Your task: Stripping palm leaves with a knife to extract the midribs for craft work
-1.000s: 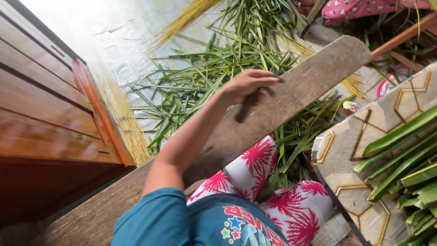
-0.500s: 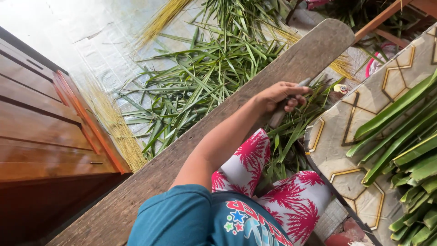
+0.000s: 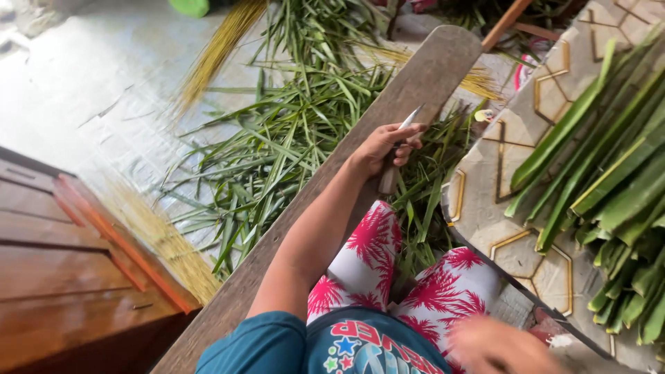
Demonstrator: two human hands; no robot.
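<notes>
My left hand (image 3: 383, 144) is closed around a small knife (image 3: 396, 154). Its pale wooden handle points down toward my lap and its thin blade tip sticks up past my fingers. The hand hovers at the right edge of a long weathered wooden plank (image 3: 422, 79) that runs diagonally past my knees. My right hand (image 3: 493, 346) shows at the bottom edge over my lap, blurred, and I cannot see whether it holds anything. Long green palm leaves (image 3: 609, 159) are stacked on a patterned surface (image 3: 495, 208) to my right.
Loose green leaf strips (image 3: 284, 145) litter the pale floor left of the plank and between my legs. Bundles of yellow leaf ribs (image 3: 215, 48) lie at the top and by a brown wooden cabinet (image 3: 62, 277) on the left.
My left hand has carried the knife off the plank's top face to its right edge, nearer my knee. My right hand has come into view at the bottom.
</notes>
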